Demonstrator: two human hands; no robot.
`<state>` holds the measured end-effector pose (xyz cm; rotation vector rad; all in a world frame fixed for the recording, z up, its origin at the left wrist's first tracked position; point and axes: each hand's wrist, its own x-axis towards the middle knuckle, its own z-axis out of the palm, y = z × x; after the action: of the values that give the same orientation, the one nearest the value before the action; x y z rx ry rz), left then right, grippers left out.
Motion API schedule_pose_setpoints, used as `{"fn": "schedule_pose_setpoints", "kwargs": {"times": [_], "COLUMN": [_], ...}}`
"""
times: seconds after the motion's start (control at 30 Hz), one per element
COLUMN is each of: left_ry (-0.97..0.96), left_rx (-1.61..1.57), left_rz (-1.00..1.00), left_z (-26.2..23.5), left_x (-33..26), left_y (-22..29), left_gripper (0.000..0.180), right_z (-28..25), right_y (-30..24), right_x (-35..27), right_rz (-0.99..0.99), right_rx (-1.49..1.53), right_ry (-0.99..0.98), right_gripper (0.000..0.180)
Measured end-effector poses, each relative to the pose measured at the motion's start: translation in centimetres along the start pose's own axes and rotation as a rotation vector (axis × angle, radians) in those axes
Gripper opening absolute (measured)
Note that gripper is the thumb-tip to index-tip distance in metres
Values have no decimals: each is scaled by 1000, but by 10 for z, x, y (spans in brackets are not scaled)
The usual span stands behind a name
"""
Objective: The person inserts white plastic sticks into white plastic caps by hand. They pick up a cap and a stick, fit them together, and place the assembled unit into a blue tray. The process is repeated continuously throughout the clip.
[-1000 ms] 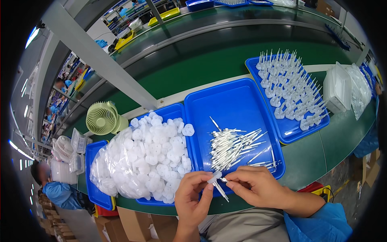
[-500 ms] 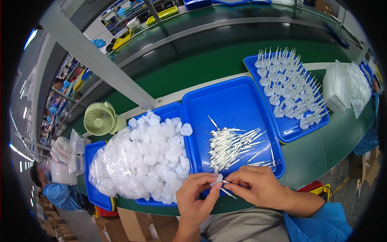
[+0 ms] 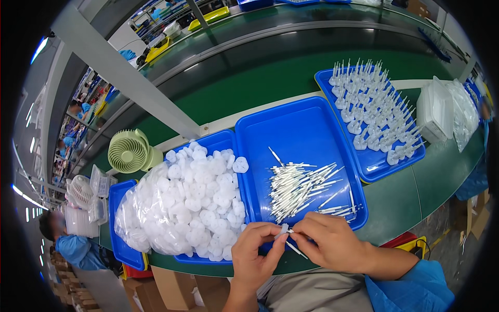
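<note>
My left hand [image 3: 255, 254] pinches a small white plastic cap [image 3: 284, 229] at the near edge of the middle blue tray [image 3: 301, 130]. My right hand [image 3: 332, 240] holds a thin white stick [image 3: 295, 248] whose end meets that cap. A loose pile of white sticks [image 3: 299, 187] lies in the middle tray just beyond my fingers. To the left, a heap of white caps [image 3: 192, 203] fills a clear bag in the left blue tray [image 3: 125, 249].
A right blue tray [image 3: 371, 166] holds several upright assembled white pieces [image 3: 374, 109]. A pale green desk fan [image 3: 129, 151] stands at the left. Clear plastic boxes [image 3: 439, 109] sit at the far right. Another person in blue [image 3: 70, 244] is at lower left.
Both hands have shifted slightly toward me, and the cap and stick have come together between the fingertips. The trays and piles have not moved.
</note>
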<state>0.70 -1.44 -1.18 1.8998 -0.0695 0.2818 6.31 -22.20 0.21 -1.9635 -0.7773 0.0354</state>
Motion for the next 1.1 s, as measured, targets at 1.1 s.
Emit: {"fn": "schedule_pose_setpoints", "kwargs": {"times": [1.1], "left_ry": [55], "left_rx": [26], "left_rz": [220], "left_z": [-7], "left_x": [7], "left_y": [12], "left_gripper": [34], "right_z": [3], "right_y": [-3], "right_x": [-3], "right_rz": [-78], "right_rx": [67], "right_ry": [97], "right_gripper": [24]}}
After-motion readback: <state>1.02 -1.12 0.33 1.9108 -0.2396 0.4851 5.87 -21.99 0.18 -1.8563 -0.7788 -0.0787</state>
